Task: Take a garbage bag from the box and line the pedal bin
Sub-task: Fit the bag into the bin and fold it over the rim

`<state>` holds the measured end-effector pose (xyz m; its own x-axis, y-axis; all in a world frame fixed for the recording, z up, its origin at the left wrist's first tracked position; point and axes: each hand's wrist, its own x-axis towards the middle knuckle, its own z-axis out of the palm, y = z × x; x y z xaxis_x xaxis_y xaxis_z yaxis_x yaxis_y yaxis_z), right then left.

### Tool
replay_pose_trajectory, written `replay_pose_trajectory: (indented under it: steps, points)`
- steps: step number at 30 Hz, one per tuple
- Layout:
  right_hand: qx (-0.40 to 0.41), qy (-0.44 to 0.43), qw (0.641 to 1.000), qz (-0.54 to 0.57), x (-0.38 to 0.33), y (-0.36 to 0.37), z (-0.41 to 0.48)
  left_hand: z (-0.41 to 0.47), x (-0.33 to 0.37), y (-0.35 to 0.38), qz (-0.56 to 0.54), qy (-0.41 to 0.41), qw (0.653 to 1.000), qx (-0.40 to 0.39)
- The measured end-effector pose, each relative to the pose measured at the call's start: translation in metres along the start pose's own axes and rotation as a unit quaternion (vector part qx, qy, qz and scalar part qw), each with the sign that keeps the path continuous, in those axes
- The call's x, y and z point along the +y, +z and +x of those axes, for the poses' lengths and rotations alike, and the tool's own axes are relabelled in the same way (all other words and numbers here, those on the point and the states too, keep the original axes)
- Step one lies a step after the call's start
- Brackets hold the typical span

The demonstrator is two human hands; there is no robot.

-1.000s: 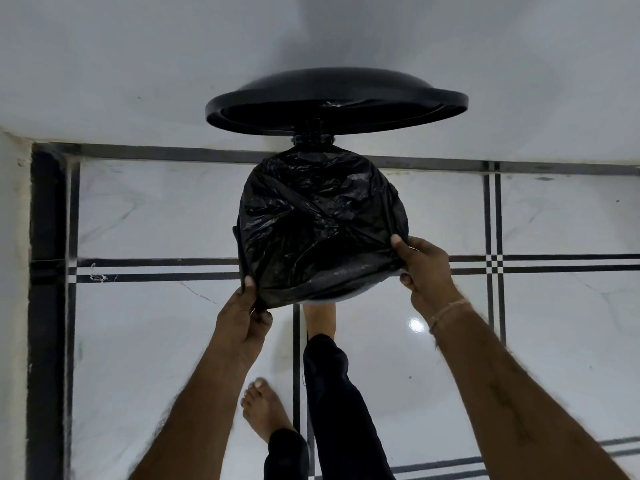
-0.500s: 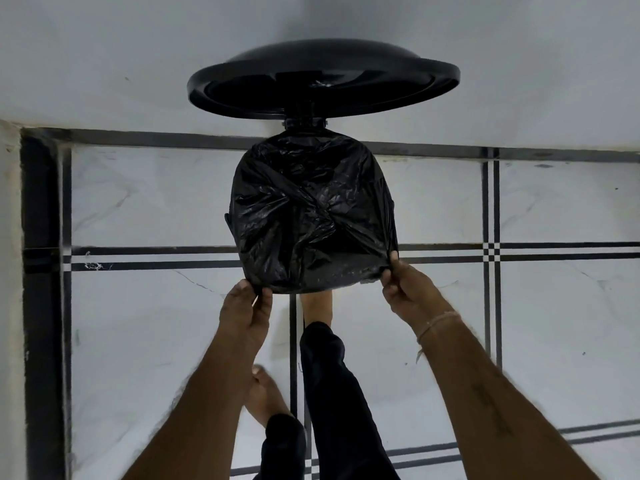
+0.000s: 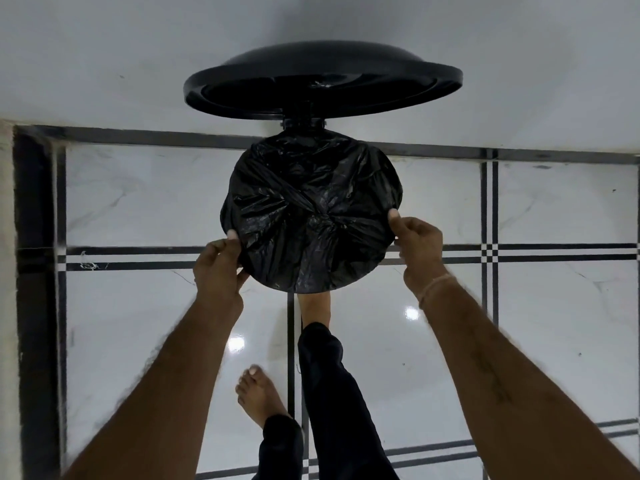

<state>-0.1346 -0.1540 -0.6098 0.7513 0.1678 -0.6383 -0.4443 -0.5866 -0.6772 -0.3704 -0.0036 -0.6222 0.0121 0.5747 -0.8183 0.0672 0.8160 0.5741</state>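
Under the raised lid (image 3: pixel 322 71), pinches the bag (image 3: pixel 311 216) hem at opposite sides with left hand (image 3: pixel 218 268) and right hand (image 3: pixel 419 247), fingers curled on it, equally near, bag centred between

A plain white wall (image 3: pixel 104 46) is seen across the top, met at its foot by a dark border strip (image 3: pixel 156 140). The floor (image 3: pixel 138 202) is laid in glossy white marble-look tiles with faint grey veining. A wide black band (image 3: pixel 33 271) is set down the left side, beside a cream surface (image 3: pixel 7 271) at the frame's edge. Paired thin black lines (image 3: pixel 138 258) are run across the floor and crossed on the right by a vertical pair (image 3: pixel 489 202), with a small checker formed at the crossing (image 3: pixel 489 252). Two bright light reflections (image 3: pixel 236 344) are mirrored in the polish.
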Motion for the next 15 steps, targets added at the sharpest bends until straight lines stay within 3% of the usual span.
replay_pose_trajectory:
  steps: [5,8,11,15]
  points:
    - [0.058,-0.026,0.997,-0.045,-0.022,0.01,0.03,0.014,0.004,0.002,0.058,0.094,0.994,0.013]
    - [0.078,-0.086,0.989,-0.087,-0.034,0.018,0.039,0.016,0.006,0.01,0.11,0.149,0.982,0.043]
    - [0.027,-0.12,0.986,-0.111,-0.047,0.031,0.045,0.024,0.009,0.018,0.15,0.205,0.967,0.02]
    - [-0.07,-0.079,0.982,-0.159,-0.055,0.048,0.066,0.045,0.013,0.027,0.28,0.287,0.916,0.018]
